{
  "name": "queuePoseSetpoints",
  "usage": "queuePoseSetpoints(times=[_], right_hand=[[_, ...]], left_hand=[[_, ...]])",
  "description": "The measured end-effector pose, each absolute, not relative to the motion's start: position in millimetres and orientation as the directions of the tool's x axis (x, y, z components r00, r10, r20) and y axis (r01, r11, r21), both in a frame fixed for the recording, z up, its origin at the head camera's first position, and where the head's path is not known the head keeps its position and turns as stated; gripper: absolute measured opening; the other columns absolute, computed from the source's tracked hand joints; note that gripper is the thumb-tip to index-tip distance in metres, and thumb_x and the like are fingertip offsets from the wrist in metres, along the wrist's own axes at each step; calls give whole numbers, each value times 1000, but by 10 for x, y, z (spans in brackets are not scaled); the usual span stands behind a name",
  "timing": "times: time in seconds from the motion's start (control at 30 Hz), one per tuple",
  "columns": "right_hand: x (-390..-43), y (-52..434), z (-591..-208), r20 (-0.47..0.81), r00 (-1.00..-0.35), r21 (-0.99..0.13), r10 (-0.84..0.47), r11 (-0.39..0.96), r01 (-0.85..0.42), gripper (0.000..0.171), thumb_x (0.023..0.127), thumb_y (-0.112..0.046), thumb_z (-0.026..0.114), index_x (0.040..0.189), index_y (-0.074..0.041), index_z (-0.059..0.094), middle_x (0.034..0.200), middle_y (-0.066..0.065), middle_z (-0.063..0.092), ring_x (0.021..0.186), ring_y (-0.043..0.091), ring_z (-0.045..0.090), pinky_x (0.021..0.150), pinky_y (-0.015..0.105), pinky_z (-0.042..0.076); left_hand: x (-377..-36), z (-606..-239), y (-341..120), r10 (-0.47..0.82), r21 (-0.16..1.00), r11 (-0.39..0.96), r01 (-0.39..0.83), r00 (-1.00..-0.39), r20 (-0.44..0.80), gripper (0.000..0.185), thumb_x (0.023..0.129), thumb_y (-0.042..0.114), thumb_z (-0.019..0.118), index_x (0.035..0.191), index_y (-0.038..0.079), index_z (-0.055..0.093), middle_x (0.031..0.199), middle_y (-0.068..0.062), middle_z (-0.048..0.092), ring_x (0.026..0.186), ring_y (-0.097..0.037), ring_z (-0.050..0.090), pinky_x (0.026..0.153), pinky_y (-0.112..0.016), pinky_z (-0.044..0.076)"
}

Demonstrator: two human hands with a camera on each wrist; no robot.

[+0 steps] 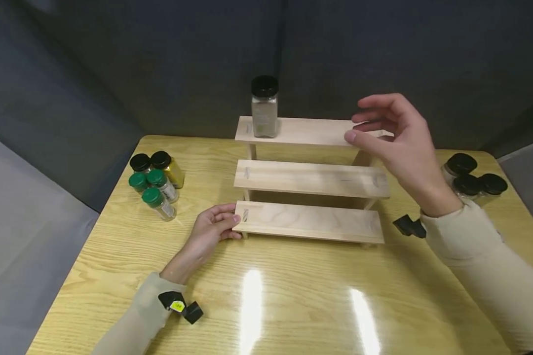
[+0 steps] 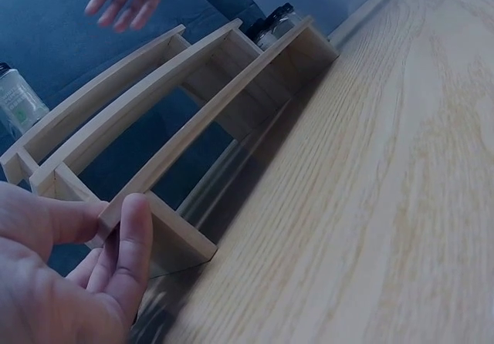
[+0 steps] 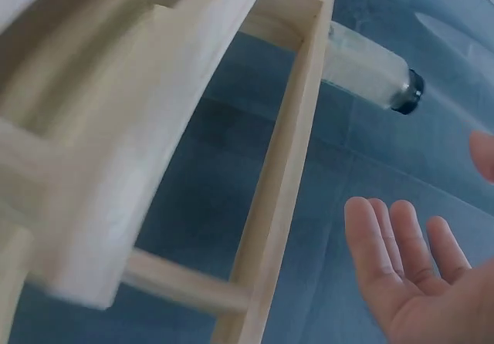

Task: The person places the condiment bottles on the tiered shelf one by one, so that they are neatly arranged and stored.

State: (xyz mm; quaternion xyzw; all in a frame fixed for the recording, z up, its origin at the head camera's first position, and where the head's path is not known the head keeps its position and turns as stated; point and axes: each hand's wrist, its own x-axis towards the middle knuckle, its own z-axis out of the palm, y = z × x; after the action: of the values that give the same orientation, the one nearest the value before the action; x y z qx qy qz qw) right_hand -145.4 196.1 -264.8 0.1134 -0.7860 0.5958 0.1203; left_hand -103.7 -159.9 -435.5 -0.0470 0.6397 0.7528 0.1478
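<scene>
A three-tier wooden rack [image 1: 311, 178] stands mid-table. On the left end of its top shelf sits one clear spice jar with a black cap [image 1: 264, 108], also seen in the left wrist view [image 2: 17, 101] and the right wrist view [image 3: 370, 74]. My left hand [image 1: 213, 227] pinches the left end of the bottom shelf [image 2: 166, 228], thumb on top and fingers below. My right hand [image 1: 395, 143] hovers in the air over the right end of the top shelf. Its fingers [image 3: 401, 244] are relaxed and hold nothing.
Several green-capped and black-capped spice jars [image 1: 155, 182] cluster on the yellow wooden table [image 1: 293, 296] left of the rack. Three black-capped jars [image 1: 473, 180] stand at the right, behind my right wrist. Dark fabric walls close the back.
</scene>
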Motion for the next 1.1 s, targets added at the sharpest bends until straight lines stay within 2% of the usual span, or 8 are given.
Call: queuePoseSetpoints(times=[0.1, 0.3, 0.43, 0.5, 0.57, 0.7, 0.9, 1.1], right_hand=[[-1300, 2107, -2708, 328, -945, -923, -14, 210, -324, 52, 91, 1, 87, 139, -9, 68, 126, 13, 70, 110, 24, 69, 84, 21, 57], [-974, 2461, -2828, 354, -935, -910, 35, 243, -335, 54, 92, 7, 83, 142, -4, 66, 128, 14, 69, 114, 24, 66, 84, 19, 57], [-843, 2691, -2892, 398, -916, -902, 51, 207, -380, 55, 91, 15, 80, 142, 3, 64, 127, 17, 70, 113, 24, 67, 84, 20, 57], [-805, 2801, -2917, 431, -900, -878, 63, 258, -402, 55, 90, 16, 79, 142, 5, 64, 126, 15, 71, 112, 23, 67, 85, 20, 57], [-771, 2910, -2937, 463, -882, -838, 90, 368, -403, 56, 91, 15, 79, 143, 3, 64, 127, 11, 71, 113, 20, 67, 88, 18, 55], [-696, 3135, -2989, 482, -861, -767, 162, 554, -325, 55, 96, 9, 78, 148, -4, 64, 129, 1, 71, 117, 15, 65, 89, 17, 51], [-620, 3427, -3150, 450, -838, -768, 309, 613, -186, 55, 96, 3, 81, 147, -13, 67, 130, -8, 67, 117, 8, 63, 92, 16, 49], [-635, 3688, -3310, 406, -832, -724, 378, 689, -40, 58, 97, -13, 84, 151, -19, 64, 135, -19, 59, 118, 0, 56, 99, 14, 46]], left_hand=[[-1047, -4353, -1595, 162, 949, -140, -282, -952, -259, 40, 108, -9, 59, 147, -16, 49, 106, -13, 67, 82, -16, 70, 74, -25, 65], [-1055, -4368, -1545, 189, 948, -135, -289, -946, -262, 41, 109, -9, 59, 147, -16, 48, 107, -12, 67, 82, -16, 71, 75, -25, 65], [-1032, -4357, -1559, 181, 947, -124, -295, -945, -271, 42, 109, -8, 59, 148, -16, 47, 106, -10, 67, 82, -14, 70, 76, -25, 65], [-1020, -4342, -1576, 180, 950, -119, -290, -947, -266, 43, 110, -6, 59, 149, -16, 46, 107, -10, 68, 83, -13, 70, 78, -26, 65], [-1006, -4333, -1595, 175, 952, -110, -286, -948, -265, 44, 110, -6, 59, 150, -16, 46, 107, -9, 67, 85, -13, 70, 79, -26, 65], [-996, -4309, -1616, 165, 951, -100, -293, -947, -274, 45, 110, -5, 60, 151, -15, 46, 107, -8, 67, 87, -13, 70, 80, -27, 65], [-977, -4294, -1605, 168, 951, -101, -293, -947, -274, 46, 109, -5, 62, 151, -15, 46, 104, -5, 69, 86, -13, 70, 79, -27, 65], [-981, -4319, -1597, 157, 950, -96, -297, -947, -280, 44, 109, -6, 61, 150, -15, 47, 105, -7, 68, 86, -14, 71, 79, -27, 65]])
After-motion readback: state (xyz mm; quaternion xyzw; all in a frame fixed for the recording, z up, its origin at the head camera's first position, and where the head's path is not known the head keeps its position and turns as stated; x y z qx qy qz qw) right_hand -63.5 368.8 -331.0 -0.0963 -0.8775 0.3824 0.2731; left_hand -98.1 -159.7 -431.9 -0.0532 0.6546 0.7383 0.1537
